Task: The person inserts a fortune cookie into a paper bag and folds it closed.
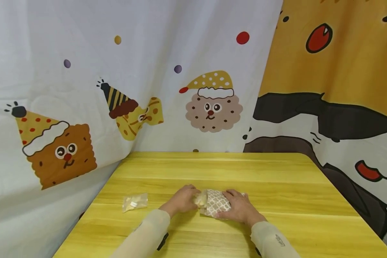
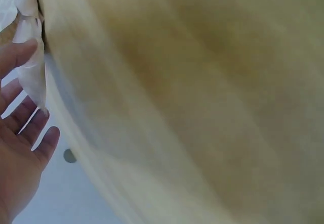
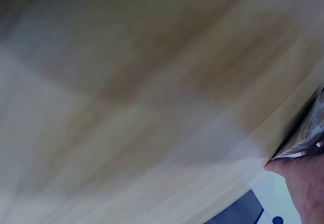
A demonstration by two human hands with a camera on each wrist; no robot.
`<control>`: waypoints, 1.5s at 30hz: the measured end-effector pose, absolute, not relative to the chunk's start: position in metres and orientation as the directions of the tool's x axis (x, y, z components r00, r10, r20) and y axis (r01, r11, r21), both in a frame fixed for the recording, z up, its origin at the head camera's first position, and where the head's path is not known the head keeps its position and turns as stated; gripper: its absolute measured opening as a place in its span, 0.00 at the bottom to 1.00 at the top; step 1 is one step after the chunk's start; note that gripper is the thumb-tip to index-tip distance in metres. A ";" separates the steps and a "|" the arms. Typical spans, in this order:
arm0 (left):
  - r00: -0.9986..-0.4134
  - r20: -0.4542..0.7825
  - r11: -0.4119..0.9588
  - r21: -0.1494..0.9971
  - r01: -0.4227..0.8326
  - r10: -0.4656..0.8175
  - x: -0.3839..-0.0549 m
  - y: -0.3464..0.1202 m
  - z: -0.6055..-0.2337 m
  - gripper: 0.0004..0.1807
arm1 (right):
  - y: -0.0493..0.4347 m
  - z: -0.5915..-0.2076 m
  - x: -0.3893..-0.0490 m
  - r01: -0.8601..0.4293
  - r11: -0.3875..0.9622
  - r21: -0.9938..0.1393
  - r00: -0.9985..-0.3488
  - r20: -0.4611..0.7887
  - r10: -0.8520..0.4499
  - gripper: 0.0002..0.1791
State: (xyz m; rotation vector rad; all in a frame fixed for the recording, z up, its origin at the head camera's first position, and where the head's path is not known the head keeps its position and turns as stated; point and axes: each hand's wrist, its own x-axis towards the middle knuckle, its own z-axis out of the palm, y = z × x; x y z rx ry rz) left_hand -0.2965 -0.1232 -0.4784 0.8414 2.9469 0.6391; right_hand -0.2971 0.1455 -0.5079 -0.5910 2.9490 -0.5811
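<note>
A beige and white lattice-patterned pouch [image 1: 216, 201] lies on the table in the head view, its left end towards my left hand. My right hand [image 1: 242, 208] grips its right part, thumb at the near edge and fingers over the far side. At the pouch's left end, a clear packet with pale yellowish contents [image 1: 200, 199] sticks out. My left hand [image 1: 182, 199] holds that packet at its left end. The left wrist view shows the packet's crinkled film [image 2: 33, 67] between thumb and fingers. Only part of the right hand [image 3: 306, 188] shows in its wrist view, at the pouch's edge.
Another small clear packet with pale contents [image 1: 135, 202] lies on the left of the yellow wood-grain table [image 1: 213, 168]. A printed cloth with cartoon figures [image 1: 167, 43] hangs behind the table and along its sides.
</note>
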 end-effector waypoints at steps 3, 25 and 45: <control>-0.877 0.080 0.760 0.465 0.454 0.474 -0.296 -0.133 -0.484 0.34 | 0.146 -0.508 -0.297 -0.363 0.848 -0.386 -0.920 0.006 -0.391 0.58; -0.862 0.065 0.664 0.610 0.433 0.503 -0.284 -0.131 -0.492 0.26 | 0.145 -0.512 -0.288 -0.353 0.843 -0.406 -0.920 -0.012 -0.392 0.58; -0.849 0.129 0.642 0.599 0.479 0.513 -0.284 -0.123 -0.489 0.14 | 0.146 -0.509 -0.295 -0.358 0.852 -0.382 -0.922 0.001 -0.387 0.58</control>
